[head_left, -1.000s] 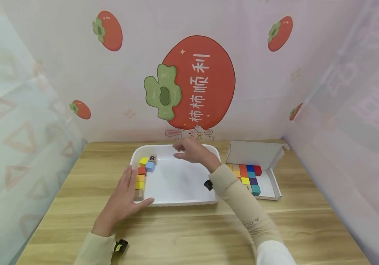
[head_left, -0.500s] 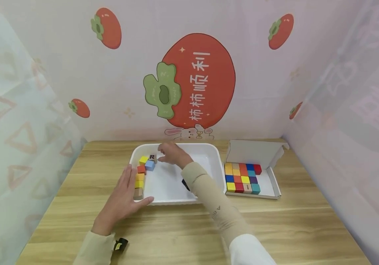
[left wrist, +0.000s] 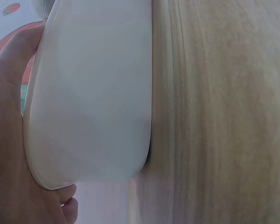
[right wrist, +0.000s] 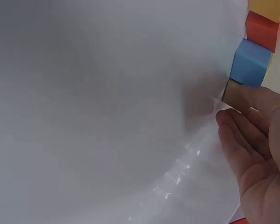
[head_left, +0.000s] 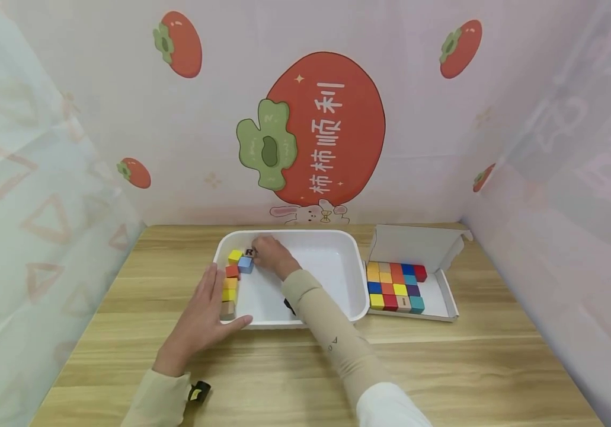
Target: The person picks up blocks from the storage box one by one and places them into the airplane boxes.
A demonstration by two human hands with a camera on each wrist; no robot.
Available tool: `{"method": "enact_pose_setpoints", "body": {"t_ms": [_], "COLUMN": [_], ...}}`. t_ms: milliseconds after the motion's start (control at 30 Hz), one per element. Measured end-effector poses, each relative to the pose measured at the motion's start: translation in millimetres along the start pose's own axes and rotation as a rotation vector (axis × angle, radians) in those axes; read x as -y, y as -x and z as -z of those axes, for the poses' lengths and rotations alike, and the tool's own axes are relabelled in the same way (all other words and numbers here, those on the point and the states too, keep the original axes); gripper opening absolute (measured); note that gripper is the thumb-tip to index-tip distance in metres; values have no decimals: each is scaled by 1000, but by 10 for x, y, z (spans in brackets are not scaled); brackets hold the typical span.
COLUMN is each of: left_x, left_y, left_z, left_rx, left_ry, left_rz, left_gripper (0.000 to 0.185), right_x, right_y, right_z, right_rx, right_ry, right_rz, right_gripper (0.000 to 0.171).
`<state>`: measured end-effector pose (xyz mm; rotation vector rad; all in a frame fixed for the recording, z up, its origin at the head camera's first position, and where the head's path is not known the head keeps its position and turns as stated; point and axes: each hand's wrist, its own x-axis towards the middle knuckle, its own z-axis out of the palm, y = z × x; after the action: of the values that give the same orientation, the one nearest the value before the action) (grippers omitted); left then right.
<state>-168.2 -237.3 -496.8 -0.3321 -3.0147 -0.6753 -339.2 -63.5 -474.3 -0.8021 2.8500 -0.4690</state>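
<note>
A white tray point(head_left: 322, 234) sits on the table, with yellow point(head_left: 235, 256), blue point(head_left: 245, 264), red point(head_left: 232, 271) and other cube blocks along its left side. My left hand point(head_left: 202, 308) rests over the tray's front left corner, fingers straight along the left rim and thumb at the front rim. At the back left inside the tray, my right hand point(head_left: 272, 255) pinches a wooden letter block point(head_left: 249, 252) marked R. In the right wrist view the thumb overlaps that wooden block point(right wrist: 235, 95), just beside the blue block point(right wrist: 250, 63); part of the grip is hidden.
To the tray's right stands an open white box point(head_left: 446, 293), its lid raised at the back. Rows of coloured cubes point(head_left: 400, 289) fill its left part. Patterned cloth walls point(head_left: 326, 130) close off the back and both sides of the wooden table point(head_left: 305, 367).
My right hand has come left across the tray and down to the R block, which it now pinches. The left hand has stayed at the tray's corner.
</note>
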Motion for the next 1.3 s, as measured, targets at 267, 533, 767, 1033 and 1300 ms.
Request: {"method": "enact_pose_setpoints", "body": {"t_ms": [267, 533, 767, 1033, 1300], "left_x": [-5, -16, -23, -39, -26], "left_y": [-3, 1, 4, 3, 5], "left_z": [-11, -5, 1, -3, 16], "left_rx": [-7, 2, 0, 1, -9], "left_ry": [-10, -9, -18, -19, -19], "left_rz": [-10, -1, 1, -9, -20], "left_gripper": [131, 131, 131, 131, 129], "right_x": [-138, -283, -271, -282, -365], "right_y": [69, 237, 548, 1104, 1570], "right_z": [53, 334, 595, 773, 880], "right_rx": [-55, -46, -54, -111, -190], "right_ry": [-133, -163, -137, -210, -250], "right_rz": [7, 33, 54, 36, -9], "right_gripper": [20, 22, 21, 23, 22]}}
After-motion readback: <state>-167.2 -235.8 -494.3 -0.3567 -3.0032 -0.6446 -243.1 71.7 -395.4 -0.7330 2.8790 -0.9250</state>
